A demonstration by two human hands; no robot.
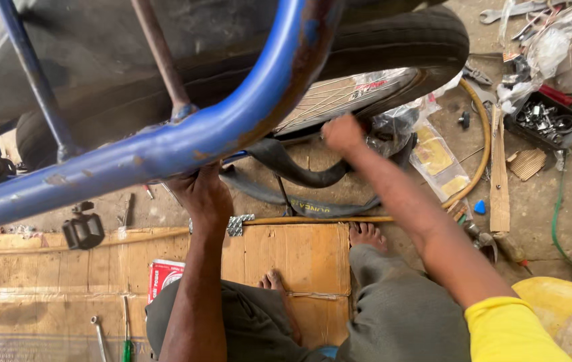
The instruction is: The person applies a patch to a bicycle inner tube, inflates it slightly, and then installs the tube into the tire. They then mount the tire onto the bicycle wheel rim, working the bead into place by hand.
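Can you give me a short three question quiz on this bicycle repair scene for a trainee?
1. True or false: the left hand grips under the blue frame tube.
2. What is the right hand touching? A) the green-handled screwdriver B) the wheel by the black tyre C) the pedal
3. Fill in: the bare feet rest on flattened ____.

Key
1. True.
2. B: it is at the rim beside the tyre, with the loose inner tube hanging below. The screwdriver and pedal lie apart from it.
3. Cardboard.
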